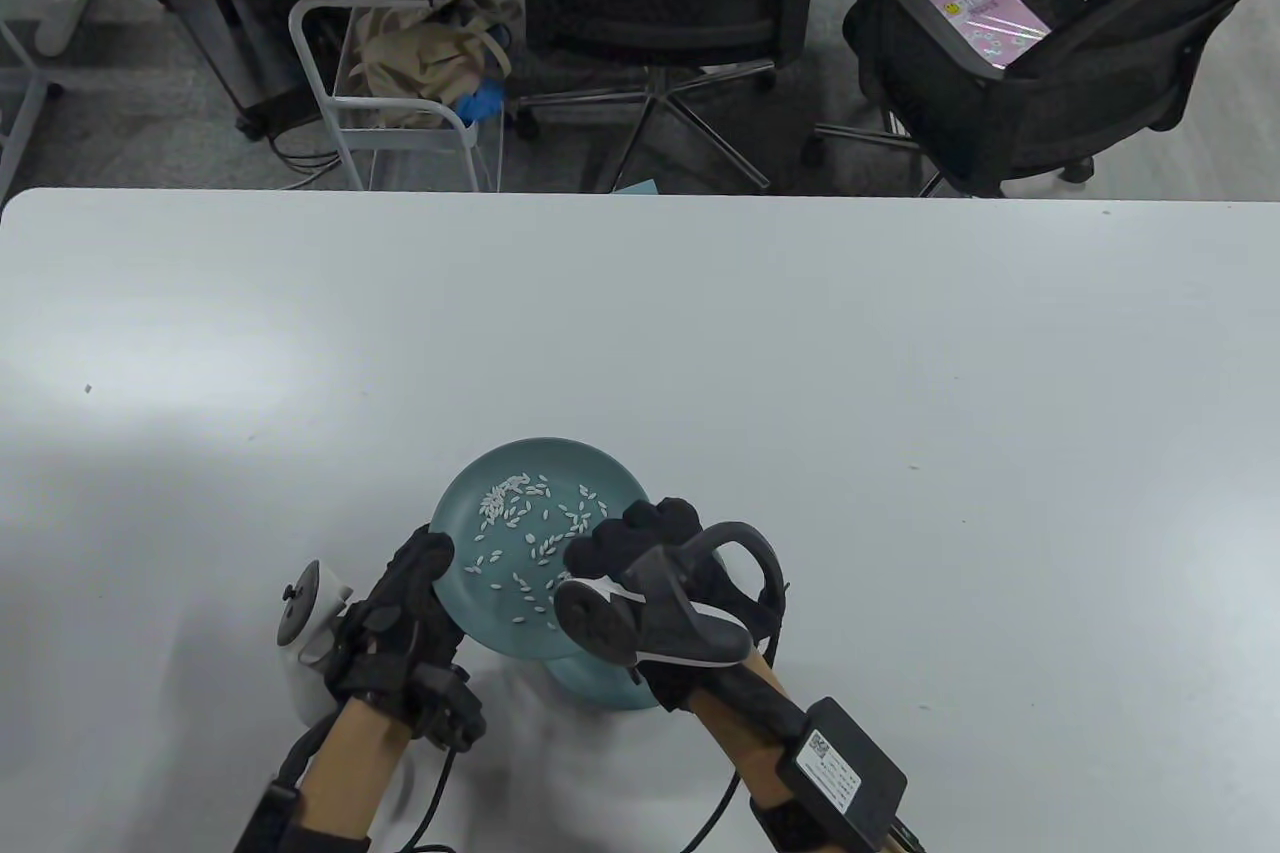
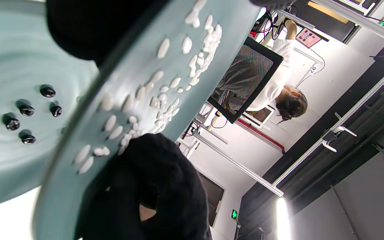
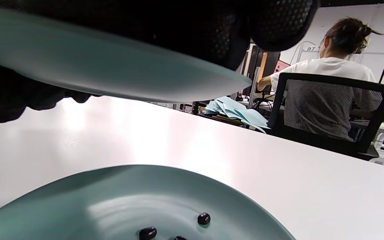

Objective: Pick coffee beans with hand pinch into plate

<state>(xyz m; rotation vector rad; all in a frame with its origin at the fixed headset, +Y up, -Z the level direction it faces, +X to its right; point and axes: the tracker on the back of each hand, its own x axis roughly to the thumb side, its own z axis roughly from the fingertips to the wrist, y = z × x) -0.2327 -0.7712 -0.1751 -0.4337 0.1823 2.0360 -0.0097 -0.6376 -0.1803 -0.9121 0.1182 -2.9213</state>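
A teal plate (image 1: pixel 520 503) strewn with several white grains (image 1: pixel 520 518) is held tilted above the table by both hands. My left hand (image 1: pixel 425 558) grips its left rim. My right hand (image 1: pixel 625 538) grips its right rim. A second teal plate (image 1: pixel 600 683) lies on the table under it, mostly hidden. In the left wrist view this lower plate (image 2: pixel 8 166) holds several dark coffee beans (image 2: pixel 28 110), beside the tilted upper plate (image 2: pixel 128 60) and its grains. The right wrist view shows the upper plate's underside (image 3: pixel 112 73) over the lower plate (image 3: pixel 112 196) and its beans (image 3: pixel 203 218).
The white table (image 1: pixel 900 393) stretches wide around the plates; its far edge runs across the top of the table view. Beyond it stand two black office chairs (image 1: pixel 1010 63) and a cart (image 1: pixel 400 43) with blue papers.
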